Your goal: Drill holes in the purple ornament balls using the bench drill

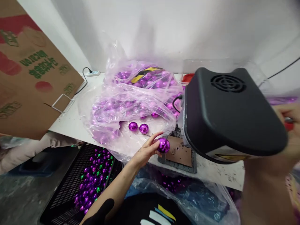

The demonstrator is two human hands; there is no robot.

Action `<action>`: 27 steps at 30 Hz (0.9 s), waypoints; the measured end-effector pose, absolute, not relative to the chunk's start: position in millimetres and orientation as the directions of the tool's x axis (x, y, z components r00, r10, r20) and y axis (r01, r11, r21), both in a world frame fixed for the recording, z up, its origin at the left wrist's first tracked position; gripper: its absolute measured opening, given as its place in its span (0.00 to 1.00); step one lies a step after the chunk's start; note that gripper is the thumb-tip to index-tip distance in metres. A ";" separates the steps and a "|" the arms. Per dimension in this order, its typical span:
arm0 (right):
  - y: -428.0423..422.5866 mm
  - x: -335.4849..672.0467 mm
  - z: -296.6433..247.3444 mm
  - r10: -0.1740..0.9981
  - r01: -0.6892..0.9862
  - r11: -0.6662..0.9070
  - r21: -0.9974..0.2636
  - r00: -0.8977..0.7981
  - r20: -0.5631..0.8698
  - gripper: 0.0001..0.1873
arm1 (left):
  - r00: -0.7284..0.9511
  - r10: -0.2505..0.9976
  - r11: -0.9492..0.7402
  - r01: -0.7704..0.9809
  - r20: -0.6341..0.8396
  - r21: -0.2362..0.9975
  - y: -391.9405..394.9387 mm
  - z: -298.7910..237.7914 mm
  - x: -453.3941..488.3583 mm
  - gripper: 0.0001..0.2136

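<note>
My left hand (pixel 146 151) pinches a shiny purple ball (pixel 163 145) at the front edge of the white table (pixel 70 122), just left of a brown pad (pixel 180 153) under a black machine head (pixel 231 112). Two loose purple balls (pixel 138 127) lie a little behind that hand, at the mouth of a clear plastic bag (pixel 131 100) full of purple balls. My right hand (pixel 287 125) is at the far right behind the machine, blurred, its fingers closed round a red-tipped handle (pixel 289 123).
A cardboard box (pixel 32 72) leans at the left. A power strip (pixel 92 73) and a wire frame (pixel 62 103) lie on the table. Below the edge, a black crate (pixel 70 193) holds purple and green balls, beside a blue plastic bag (pixel 187 190).
</note>
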State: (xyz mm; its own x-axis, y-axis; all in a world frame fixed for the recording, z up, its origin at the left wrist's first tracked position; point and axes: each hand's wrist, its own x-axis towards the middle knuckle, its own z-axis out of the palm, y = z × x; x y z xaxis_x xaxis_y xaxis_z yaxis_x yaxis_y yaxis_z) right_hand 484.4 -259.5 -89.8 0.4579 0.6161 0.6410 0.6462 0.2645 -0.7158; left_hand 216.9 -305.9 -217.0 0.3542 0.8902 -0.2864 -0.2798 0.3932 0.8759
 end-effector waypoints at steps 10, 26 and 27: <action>-261.5 476.1 -82.5 0.637 0.558 0.342 -0.756 0.453 0.623 0.19 | 0.189 0.982 -0.028 0.213 -0.013 0.977 -304.2 -264.7 265.5 0.23; -263.7 475.2 -81.3 0.641 0.550 0.370 -0.749 0.431 0.634 0.19 | 0.135 0.968 -0.251 0.545 0.212 0.800 -305.8 -270.4 299.8 0.21; -263.9 475.2 -81.0 0.639 0.559 0.370 -0.743 0.427 0.640 0.19 | 0.132 0.967 -0.256 0.537 0.220 0.804 -305.8 -272.8 299.6 0.22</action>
State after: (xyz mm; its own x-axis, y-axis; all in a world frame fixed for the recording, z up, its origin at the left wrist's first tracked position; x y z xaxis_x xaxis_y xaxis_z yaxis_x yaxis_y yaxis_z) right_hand 475.2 -263.9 -81.0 0.4274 0.6390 0.6395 0.5586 0.3696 -0.7426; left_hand 299.6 -305.8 -272.8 0.1316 0.9666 0.2199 0.5373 -0.2560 0.8036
